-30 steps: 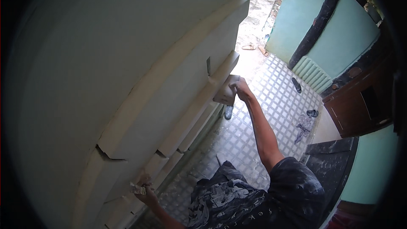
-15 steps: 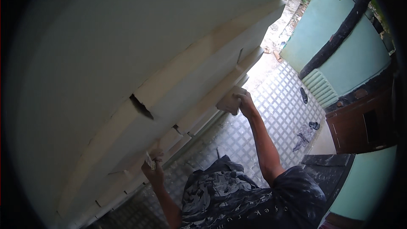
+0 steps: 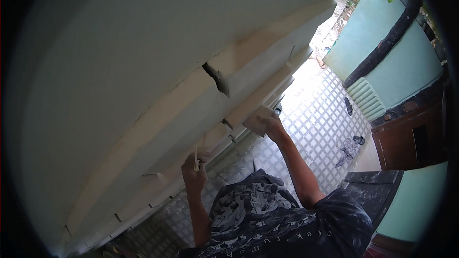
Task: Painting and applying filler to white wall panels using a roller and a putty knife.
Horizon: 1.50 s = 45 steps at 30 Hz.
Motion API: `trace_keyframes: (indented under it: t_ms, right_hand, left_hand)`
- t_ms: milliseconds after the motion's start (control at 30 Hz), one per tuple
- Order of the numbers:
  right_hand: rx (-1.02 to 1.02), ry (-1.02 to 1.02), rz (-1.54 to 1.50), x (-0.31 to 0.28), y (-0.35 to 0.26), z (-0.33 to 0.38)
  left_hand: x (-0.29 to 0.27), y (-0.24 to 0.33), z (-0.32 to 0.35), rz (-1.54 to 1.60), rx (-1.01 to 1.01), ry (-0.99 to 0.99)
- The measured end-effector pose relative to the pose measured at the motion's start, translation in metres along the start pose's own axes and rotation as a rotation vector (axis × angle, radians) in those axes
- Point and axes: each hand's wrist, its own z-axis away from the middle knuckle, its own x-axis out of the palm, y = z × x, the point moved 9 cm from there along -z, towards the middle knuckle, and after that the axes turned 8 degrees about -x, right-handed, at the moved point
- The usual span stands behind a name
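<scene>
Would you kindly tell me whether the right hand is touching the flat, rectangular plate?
Touching: the head view shows the right hand closed around the edge of the flat, rectangular plate.

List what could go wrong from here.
1. The right hand grips the flat plate near one edge, so it might tilt or slip.
2. The left hand holds a thin pale tool close to the wall ledges; an edge at one of their dark gaps could catch it and chip.
3. Loose dark footwear and a crumpled cloth lie on the tiled floor, a possible trip hazard.
</scene>
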Motion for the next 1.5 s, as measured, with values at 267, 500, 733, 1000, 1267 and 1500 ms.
trace_keyframes:
  t_ms: [267, 500, 733, 1000, 1267, 1500]
  right_hand:
    - [0.029, -0.162, -0.235, 0.041, 0.035, 0.017]
    - [0.073, -0.026, -0.031, 0.04, 0.038, 0.067]
    - [-0.283, 0.085, 0.734, 0.075, -0.069, 0.101]
    - [-1.141, 0.075, 1.373, 0.108, -0.085, 0.097]
    - [-1.27, -0.011, 1.517, 0.079, -0.107, 0.063]
    - [-1.148, 0.239, 1.353, 0.002, -0.138, 0.008]
  left_hand:
    - [0.001, 0.001, -0.012, -0.069, -0.004, -0.396]
    - [-0.003, -0.022, -0.019, 0.154, -0.174, -0.55]
    - [-0.002, -0.017, -0.018, 0.149, -0.183, -0.607]
    - [-0.005, -0.008, -0.018, 0.257, -0.131, -0.63]
    - [-0.003, -0.006, -0.017, 0.23, -0.102, -0.574]
    - [-0.01, -0.024, -0.019, 0.119, -0.202, -0.394]
